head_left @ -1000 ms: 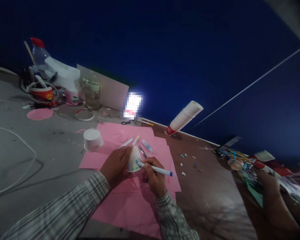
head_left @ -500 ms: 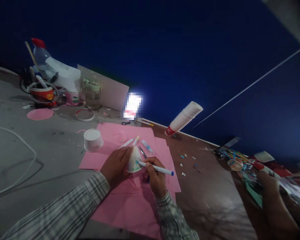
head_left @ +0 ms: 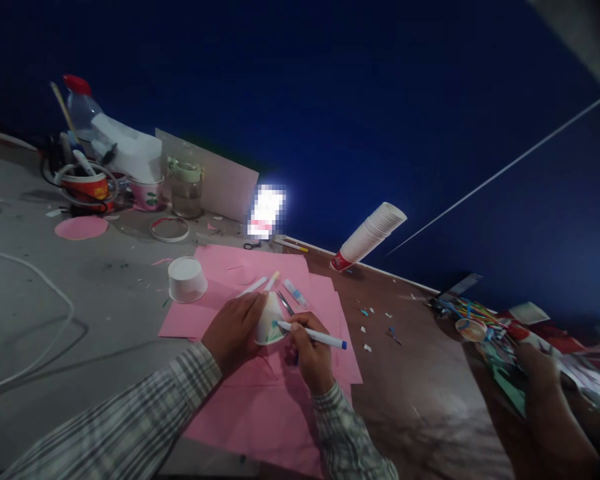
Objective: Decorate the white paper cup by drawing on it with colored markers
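My left hand (head_left: 235, 330) is wrapped round the left side of a white paper cup (head_left: 267, 325), which has green marks on its wall. Between the fingers of my right hand (head_left: 310, 350) is a white marker (head_left: 315, 334) with a blue end, its tip touching or very near the green marks. Both hands are over pink paper sheets (head_left: 260, 413). Just behind the cup lie scissors (head_left: 285, 303), a small clear tube (head_left: 295, 293) and pale pens (head_left: 253, 287).
An upturned white cup (head_left: 187, 279) stands to the left. A tall stack of cups (head_left: 367, 237) leans behind. Jars and filled cups line the back left. At the right, another person's hand (head_left: 540, 367) is near a cluttered pile.
The marker and my right fingers have shifted very slightly upward against the cup. My left hand keeps its hold, and the rest looks the same.
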`<state>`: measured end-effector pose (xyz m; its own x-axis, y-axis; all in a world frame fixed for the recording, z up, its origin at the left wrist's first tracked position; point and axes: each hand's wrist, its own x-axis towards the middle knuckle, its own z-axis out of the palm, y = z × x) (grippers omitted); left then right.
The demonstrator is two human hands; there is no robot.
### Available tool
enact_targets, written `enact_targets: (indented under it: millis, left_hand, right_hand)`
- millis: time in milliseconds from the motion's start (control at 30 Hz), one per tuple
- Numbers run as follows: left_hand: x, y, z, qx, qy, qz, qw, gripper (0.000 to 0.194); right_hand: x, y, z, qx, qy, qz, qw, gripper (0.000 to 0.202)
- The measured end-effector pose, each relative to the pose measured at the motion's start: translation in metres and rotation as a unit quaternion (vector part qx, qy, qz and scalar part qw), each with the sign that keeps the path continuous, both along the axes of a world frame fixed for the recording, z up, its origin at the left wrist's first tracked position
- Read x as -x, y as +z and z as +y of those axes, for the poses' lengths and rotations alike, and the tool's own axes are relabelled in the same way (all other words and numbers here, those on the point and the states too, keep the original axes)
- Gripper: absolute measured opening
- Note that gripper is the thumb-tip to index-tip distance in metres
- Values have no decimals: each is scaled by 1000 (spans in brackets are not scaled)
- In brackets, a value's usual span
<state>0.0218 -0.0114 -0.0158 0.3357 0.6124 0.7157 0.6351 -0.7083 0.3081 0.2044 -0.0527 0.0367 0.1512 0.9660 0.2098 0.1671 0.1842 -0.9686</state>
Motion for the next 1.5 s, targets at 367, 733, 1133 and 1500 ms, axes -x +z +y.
enact_targets:
  millis: [367,733,1133,1500]
  left_hand:
    - [2,9,3,61,-9,-40,997,88]
    - [10,-5,13,113,13,-88,990,105]
    - [8,-6,13,24,26,-54,998,98]
    - [6,-16,13,-25,24,-5,999,95]
  right_hand:
    - [-2,1,6,-18,-59,77,995,47]
    - [-8,11,6,-48,-58,41,996,42]
    - [14,13,9,-72,21,-15,997,42]
    - [18,9,7,-63,7,-102,993,28]
